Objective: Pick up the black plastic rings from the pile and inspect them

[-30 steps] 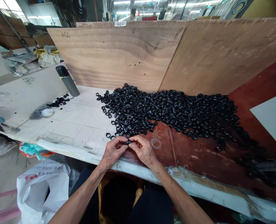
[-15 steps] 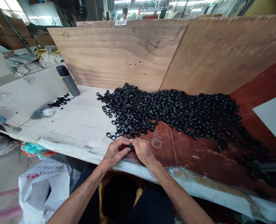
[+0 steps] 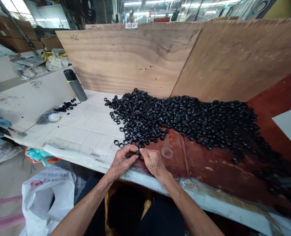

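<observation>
Just above the table's front edge, both hands meet over a small black ring-shaped part (image 3: pixel 138 152). My left hand (image 3: pixel 123 160) pinches it between thumb and forefinger. My right hand (image 3: pixel 153 160) is closed, its thumb and fingertips against the part's right side; whether they hold a second small piece I cannot make out. Behind the hands spreads a large heap of black ring-shaped parts (image 3: pixel 175 114). A few loose rings (image 3: pixel 121 145) lie close to my left fingertips.
A grey bottle with a black lid (image 3: pixel 75 86) stands back left, near small black pieces (image 3: pixel 66 106) and a plastic bag (image 3: pixel 46 118). Wooden boards (image 3: pixel 126 59) wall the back. A white sack (image 3: pixel 47 200) hangs below the table's left front edge (image 3: pixel 76 160).
The view has shifted slightly, so the scene sits a little to the right. My right fingertips have drawn slightly away from the left ones, and more of the black part shows.
</observation>
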`<state>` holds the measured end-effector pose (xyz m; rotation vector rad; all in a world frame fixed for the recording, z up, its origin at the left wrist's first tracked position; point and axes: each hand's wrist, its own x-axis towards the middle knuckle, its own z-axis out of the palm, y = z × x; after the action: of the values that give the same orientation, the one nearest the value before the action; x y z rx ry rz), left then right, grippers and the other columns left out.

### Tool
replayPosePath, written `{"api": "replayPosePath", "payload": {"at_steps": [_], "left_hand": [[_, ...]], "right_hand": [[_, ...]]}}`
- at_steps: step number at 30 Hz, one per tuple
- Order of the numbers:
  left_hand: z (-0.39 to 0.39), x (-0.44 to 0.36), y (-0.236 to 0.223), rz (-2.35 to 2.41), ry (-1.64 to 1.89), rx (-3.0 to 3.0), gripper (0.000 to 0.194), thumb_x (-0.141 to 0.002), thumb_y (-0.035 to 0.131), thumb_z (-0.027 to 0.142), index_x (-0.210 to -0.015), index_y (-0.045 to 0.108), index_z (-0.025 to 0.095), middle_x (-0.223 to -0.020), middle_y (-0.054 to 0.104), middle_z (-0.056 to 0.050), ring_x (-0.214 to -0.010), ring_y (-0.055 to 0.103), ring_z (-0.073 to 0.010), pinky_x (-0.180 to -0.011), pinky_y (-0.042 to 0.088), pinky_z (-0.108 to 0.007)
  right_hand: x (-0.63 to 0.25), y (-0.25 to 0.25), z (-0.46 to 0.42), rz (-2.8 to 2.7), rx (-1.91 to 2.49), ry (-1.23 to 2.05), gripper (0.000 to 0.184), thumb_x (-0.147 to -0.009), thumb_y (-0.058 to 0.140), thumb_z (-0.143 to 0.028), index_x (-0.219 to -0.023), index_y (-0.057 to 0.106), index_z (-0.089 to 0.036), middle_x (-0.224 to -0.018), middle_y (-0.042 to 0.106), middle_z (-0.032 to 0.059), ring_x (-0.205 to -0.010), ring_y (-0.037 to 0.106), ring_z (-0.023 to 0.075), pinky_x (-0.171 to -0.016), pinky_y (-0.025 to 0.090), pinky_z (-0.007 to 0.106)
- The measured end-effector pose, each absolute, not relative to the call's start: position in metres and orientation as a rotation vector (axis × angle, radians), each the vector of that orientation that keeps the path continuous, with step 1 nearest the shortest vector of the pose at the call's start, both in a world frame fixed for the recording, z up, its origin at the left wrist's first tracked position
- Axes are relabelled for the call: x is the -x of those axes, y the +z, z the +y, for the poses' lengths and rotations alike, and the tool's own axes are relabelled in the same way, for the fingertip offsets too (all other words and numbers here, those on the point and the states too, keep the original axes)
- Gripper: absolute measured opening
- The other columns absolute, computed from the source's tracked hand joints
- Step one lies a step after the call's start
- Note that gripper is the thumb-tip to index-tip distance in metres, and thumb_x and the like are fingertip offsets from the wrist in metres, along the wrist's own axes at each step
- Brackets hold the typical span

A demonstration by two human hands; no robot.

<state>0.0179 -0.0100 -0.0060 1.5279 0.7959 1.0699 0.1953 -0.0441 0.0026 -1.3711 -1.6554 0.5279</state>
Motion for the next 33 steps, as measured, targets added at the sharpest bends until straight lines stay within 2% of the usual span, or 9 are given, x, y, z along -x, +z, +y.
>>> {"api": "replayPosePath", "payload": {"at_steps": [4, 7, 11, 13, 19, 23, 28, 30, 33], "left_hand": [[-0.01, -0.018, -0.002, 0.861, 1.08, -1.467, 0.016, -0.082, 0.074, 0.024, -0.097, 0.07, 0.018, -0.108, 0.07, -0.008, -0.097, 0.07, -0.0192, -0.09, 0.058, -0.031], [-0.01, -0.018, -0.002, 0.903, 1.085, -1.422, 0.019, -0.081, 0.075, 0.025, -0.098, 0.07, 0.018, -0.112, 0.07, -0.008, -0.093, 0.071, -0.0177, -0.087, 0.059, -0.03], [-0.009, -0.016, -0.006, 0.906, 1.084, -1.446, 0.019, -0.082, 0.074, 0.025, -0.099, 0.069, 0.018, -0.11, 0.07, -0.007, -0.094, 0.071, -0.0177, -0.088, 0.058, -0.029], [-0.01, -0.016, -0.006, 0.9, 1.082, -1.453, 0.019, -0.083, 0.074, 0.024, -0.1, 0.069, 0.018, -0.111, 0.07, -0.007, -0.093, 0.071, -0.017, -0.087, 0.058, -0.029], [-0.01, -0.017, -0.003, 0.851, 1.058, -1.561, 0.013, -0.087, 0.069, 0.022, -0.099, 0.067, 0.018, -0.101, 0.072, -0.006, -0.092, 0.072, -0.0175, -0.085, 0.06, -0.029], [-0.013, -0.013, -0.003, 0.862, 1.125, -1.905, 0.014, -0.09, 0.064, 0.016, -0.103, 0.066, 0.019, -0.109, 0.072, -0.008, -0.103, 0.072, -0.0199, -0.092, 0.06, -0.033], [-0.034, -0.005, -0.01, 0.789, 1.193, -2.386, 0.029, -0.092, 0.055, 0.007, -0.116, 0.064, 0.02, -0.122, 0.07, -0.014, -0.116, 0.069, -0.0224, -0.097, 0.06, -0.036], [-0.045, -0.003, -0.011, 0.839, 1.241, -2.352, 0.028, -0.091, 0.057, 0.008, -0.115, 0.065, 0.02, -0.121, 0.071, -0.013, -0.114, 0.07, -0.0227, -0.097, 0.06, -0.036], [-0.057, -0.005, -0.006, 1.015, 1.193, -1.988, 0.02, -0.091, 0.062, 0.015, -0.111, 0.065, 0.02, -0.111, 0.075, -0.009, -0.101, 0.075, -0.0203, -0.09, 0.063, -0.034]], "right_hand": [[-0.198, 0.007, -0.047, -1.636, 1.321, 0.645, 0.039, -0.103, 0.044, -0.041, -0.079, 0.064, -0.019, -0.059, 0.058, -0.0012, -0.054, 0.056, 0.0145, -0.055, 0.041, 0.025], [-0.198, 0.012, -0.05, -1.669, 1.298, 0.671, 0.046, -0.102, 0.045, -0.042, -0.064, 0.058, -0.02, -0.055, 0.053, -0.0018, -0.052, 0.052, 0.0135, -0.054, 0.039, 0.025], [-0.196, 0.017, -0.05, -1.63, 1.28, 0.679, 0.023, -0.092, 0.062, -0.038, -0.079, 0.064, -0.019, -0.061, 0.056, -0.0031, -0.051, 0.049, 0.0119, -0.051, 0.041, 0.024], [-0.196, 0.017, -0.049, -1.628, 1.287, 0.648, 0.023, -0.091, 0.063, -0.036, -0.074, 0.063, -0.02, -0.056, 0.051, -0.0043, -0.049, 0.047, 0.0118, -0.051, 0.041, 0.024], [-0.194, 0.009, -0.047, -1.577, 1.236, 0.662, 0.014, -0.09, 0.063, -0.028, -0.1, 0.068, -0.019, -0.08, 0.069, 0.0041, -0.066, 0.065, 0.0171, -0.064, 0.052, 0.027], [-0.194, 0.009, -0.047, -1.45, 1.312, 0.987, 0.016, -0.091, 0.062, -0.035, -0.093, 0.065, -0.019, -0.059, 0.064, -0.0016, -0.051, 0.061, 0.0156, -0.053, 0.048, 0.025], [-0.198, 0.018, -0.052, -1.355, 1.241, 1.426, 0.035, -0.093, 0.059, -0.047, -0.071, 0.056, -0.02, -0.044, 0.055, -0.0048, -0.037, 0.048, 0.0108, -0.047, 0.04, 0.023], [-0.197, 0.02, -0.054, -1.402, 1.231, 1.499, 0.038, -0.094, 0.057, -0.048, -0.069, 0.055, -0.02, -0.042, 0.053, -0.0052, -0.035, 0.044, 0.0096, -0.045, 0.037, 0.022], [-0.193, 0.02, -0.056, -1.453, 1.226, 1.387, 0.025, -0.091, 0.062, -0.042, -0.08, 0.057, -0.02, -0.048, 0.056, -0.0058, -0.04, 0.05, 0.011, -0.045, 0.038, 0.021]]}}
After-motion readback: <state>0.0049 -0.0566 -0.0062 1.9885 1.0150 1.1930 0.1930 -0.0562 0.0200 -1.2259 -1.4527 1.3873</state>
